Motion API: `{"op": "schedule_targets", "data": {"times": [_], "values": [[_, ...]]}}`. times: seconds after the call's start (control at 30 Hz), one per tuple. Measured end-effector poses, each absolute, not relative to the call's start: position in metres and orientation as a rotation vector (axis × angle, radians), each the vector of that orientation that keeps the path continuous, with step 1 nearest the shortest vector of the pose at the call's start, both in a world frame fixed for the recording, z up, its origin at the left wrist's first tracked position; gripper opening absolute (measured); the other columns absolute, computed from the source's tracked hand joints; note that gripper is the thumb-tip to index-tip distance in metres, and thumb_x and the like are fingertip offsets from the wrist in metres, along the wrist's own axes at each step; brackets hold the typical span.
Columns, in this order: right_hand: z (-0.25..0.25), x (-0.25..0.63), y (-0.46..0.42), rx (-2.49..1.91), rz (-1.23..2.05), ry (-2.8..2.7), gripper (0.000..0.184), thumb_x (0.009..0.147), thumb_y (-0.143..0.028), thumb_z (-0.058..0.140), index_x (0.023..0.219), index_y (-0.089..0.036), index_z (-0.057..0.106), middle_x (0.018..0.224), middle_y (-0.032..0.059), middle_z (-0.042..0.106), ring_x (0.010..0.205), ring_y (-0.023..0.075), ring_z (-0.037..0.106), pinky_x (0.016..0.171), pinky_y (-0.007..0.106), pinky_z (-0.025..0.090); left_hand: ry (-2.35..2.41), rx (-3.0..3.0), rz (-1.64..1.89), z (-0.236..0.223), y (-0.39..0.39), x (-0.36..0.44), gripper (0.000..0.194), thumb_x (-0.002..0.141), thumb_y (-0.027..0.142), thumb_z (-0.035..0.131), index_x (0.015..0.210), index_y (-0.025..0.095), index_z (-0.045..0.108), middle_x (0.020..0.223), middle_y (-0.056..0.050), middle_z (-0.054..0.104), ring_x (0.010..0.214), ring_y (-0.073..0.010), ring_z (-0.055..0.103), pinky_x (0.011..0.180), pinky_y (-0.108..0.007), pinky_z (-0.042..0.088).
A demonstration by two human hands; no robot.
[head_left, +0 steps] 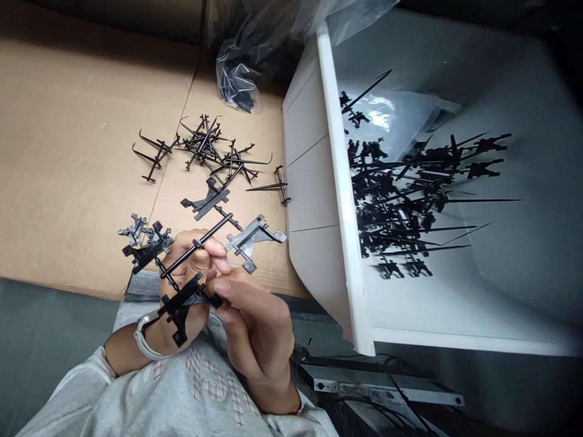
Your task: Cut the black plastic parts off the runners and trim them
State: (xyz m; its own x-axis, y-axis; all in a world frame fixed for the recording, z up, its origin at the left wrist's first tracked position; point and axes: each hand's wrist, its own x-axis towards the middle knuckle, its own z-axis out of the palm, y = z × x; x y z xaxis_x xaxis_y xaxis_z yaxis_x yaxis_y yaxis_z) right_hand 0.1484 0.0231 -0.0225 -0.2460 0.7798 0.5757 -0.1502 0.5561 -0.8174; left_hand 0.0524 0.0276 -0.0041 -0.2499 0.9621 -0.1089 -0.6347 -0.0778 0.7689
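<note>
My left hand (pixel 199 258) is closed on a black plastic sprue (pixel 182 260), pinching its thin central runner between thumb and fingers. Several black bracket-shaped parts hang off both ends of the runner. The thumb and forefinger of my right hand (pixel 262 315) are closed on the tip of the lower bracket part (pixel 186 297), which is still joined to the sprue. Part of my left palm is hidden behind the sprue. Just beyond my left hand, a few loose black bracket parts (pixel 135 230) lie on the cardboard.
Bare sprue runners (pixel 204 145) lie piled on the cardboard-covered table (pixel 82 152). Behind them is a clear plastic bag (pixel 239 85) with black pieces inside. At right, a white bin (pixel 339 182) holds many sprues with parts (pixel 401 200). Metal equipment with cables (pixel 378 391) sits below the bin.
</note>
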Motion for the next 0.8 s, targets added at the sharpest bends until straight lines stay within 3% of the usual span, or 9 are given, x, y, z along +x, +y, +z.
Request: {"op": "schedule_targets", "data": {"times": [0.17, 0.4, 0.57, 0.67, 0.8], "values": [[-0.017, 0.15, 0.021, -0.609, 0.997, -1.57, 0.061, 0.106, -0.016, 0.061, 0.164, -0.033, 0.05, 0.125, 0.0089, 0.083, 0.104, 0.0276, 0.083, 0.094, 0.043, 0.071, 0.862, 0.573, 1.634, -0.012, 0.025, 0.051, 0.013, 0.101, 0.044, 0.075, 0.095, 0.037, 0.083, 0.075, 0.004, 0.07, 0.049, -0.0087, 0.056, 0.042, -0.018, 0.049], [-0.015, 0.152, 0.024, -0.626, 0.949, -1.636, 0.062, 0.107, -0.019, 0.061, 0.166, -0.03, 0.047, 0.112, 0.0083, 0.083, 0.09, 0.0268, 0.081, 0.083, 0.041, 0.07, 0.878, 0.641, 1.646, -0.016, 0.026, 0.048, 0.007, 0.091, 0.043, 0.085, 0.096, 0.039, 0.086, 0.08, 0.0, 0.072, 0.065, -0.0149, 0.065, 0.059, -0.024, 0.06], [-0.016, 0.152, 0.028, -0.579, 0.943, -1.63, 0.06, 0.106, -0.018, 0.061, 0.165, -0.028, 0.05, 0.106, 0.0081, 0.082, 0.089, 0.0262, 0.08, 0.08, 0.04, 0.068, 0.91, 0.607, 1.646, -0.011, 0.024, 0.053, 0.01, 0.098, 0.044, 0.077, 0.093, 0.04, 0.085, 0.076, 0.002, 0.069, 0.054, -0.0133, 0.056, 0.045, -0.023, 0.049], [-0.017, 0.152, 0.029, -0.545, 0.927, -1.63, 0.062, 0.104, -0.015, 0.062, 0.164, -0.024, 0.051, 0.11, 0.0102, 0.082, 0.096, 0.0274, 0.081, 0.085, 0.042, 0.069, 0.925, 0.604, 1.633, -0.011, 0.022, 0.054, 0.013, 0.101, 0.04, 0.074, 0.094, 0.042, 0.084, 0.078, 0.002, 0.07, 0.056, -0.0129, 0.057, 0.048, -0.023, 0.051], [-0.018, 0.151, 0.029, -0.511, 0.957, -1.573, 0.062, 0.102, -0.01, 0.064, 0.162, -0.022, 0.053, 0.126, 0.0142, 0.082, 0.114, 0.0291, 0.081, 0.096, 0.044, 0.07, 0.953, 0.615, 1.644, -0.012, 0.023, 0.053, 0.008, 0.094, 0.048, 0.082, 0.093, 0.041, 0.084, 0.077, 0.001, 0.069, 0.061, -0.0138, 0.06, 0.053, -0.023, 0.054]]}}
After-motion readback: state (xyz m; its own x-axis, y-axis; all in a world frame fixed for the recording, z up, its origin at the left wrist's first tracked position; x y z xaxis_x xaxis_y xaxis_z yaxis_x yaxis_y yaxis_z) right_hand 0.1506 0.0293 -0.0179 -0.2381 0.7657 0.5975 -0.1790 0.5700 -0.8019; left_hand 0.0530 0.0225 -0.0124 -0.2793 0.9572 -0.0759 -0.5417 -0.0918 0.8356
